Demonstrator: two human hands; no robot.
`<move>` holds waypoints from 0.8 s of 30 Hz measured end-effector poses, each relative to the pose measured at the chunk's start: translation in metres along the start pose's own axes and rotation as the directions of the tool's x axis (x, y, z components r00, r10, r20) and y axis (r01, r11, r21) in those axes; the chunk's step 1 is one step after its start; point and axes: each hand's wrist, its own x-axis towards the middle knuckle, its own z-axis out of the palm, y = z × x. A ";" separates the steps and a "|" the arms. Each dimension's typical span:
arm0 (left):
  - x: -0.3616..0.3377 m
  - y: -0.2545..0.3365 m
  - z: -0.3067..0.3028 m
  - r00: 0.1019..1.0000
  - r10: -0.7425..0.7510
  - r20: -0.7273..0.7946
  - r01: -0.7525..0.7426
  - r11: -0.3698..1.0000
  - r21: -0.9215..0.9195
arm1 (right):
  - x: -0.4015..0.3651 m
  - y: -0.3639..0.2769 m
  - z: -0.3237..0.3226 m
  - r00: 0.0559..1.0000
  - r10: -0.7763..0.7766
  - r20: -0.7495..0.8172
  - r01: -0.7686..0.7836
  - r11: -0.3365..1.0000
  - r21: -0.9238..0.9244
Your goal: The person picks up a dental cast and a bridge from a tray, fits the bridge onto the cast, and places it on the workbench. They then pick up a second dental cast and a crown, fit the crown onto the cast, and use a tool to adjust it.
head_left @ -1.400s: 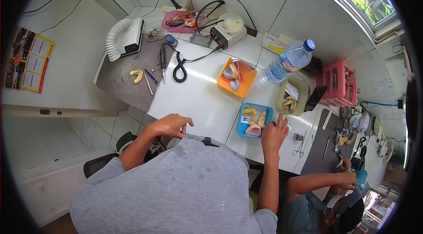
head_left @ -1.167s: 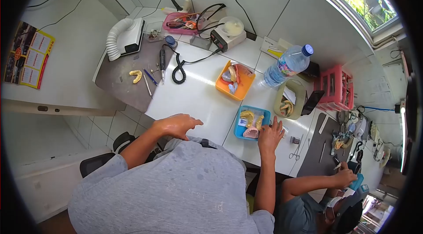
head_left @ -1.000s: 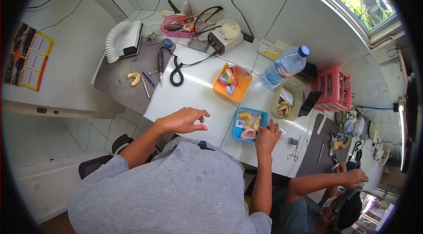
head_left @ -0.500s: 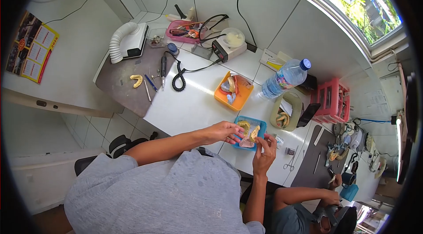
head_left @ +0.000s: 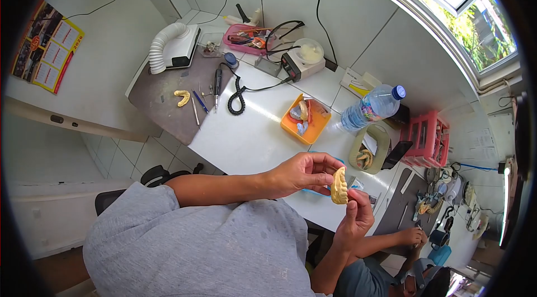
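Note:
A yellowish dental cast with a row of teeth is raised above the table's near side, between my two hands. My left hand grips its upper left side with thumb and fingers. From below right, the fingertips of my right hand pinch its lower edge. Mostly hidden behind my hands is a blue tray; what lies in it cannot be made out now.
An orange tray with dental pieces, a water bottle and a green basket stand beyond my hands. Left lie another cast and a handpiece. A co-worker sits at right.
The dental cast has come up out of the blue tray area, toward me and slightly right. Both hands now hold it, and the camera view has shifted a little.

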 end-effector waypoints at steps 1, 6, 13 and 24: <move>-0.002 0.004 0.003 0.999 0.040 -0.002 -0.039 0.998 0.050 | 0.001 -0.009 0.005 0.999 0.017 -0.034 -0.016 1.000 0.017; -0.014 0.022 0.018 0.995 0.101 -0.017 -0.099 0.988 0.117 | 0.007 -0.032 0.012 1.000 -0.011 -0.010 0.010 0.999 -0.048; -0.024 0.032 0.025 0.990 0.131 -0.050 -0.118 0.970 0.212 | 0.009 -0.038 0.029 0.999 -0.040 0.023 0.042 0.996 -0.083; -0.030 0.029 0.026 0.992 0.125 -0.019 -0.117 0.965 0.234 | 0.004 -0.034 0.031 0.996 0.057 0.062 -0.057 0.998 -0.008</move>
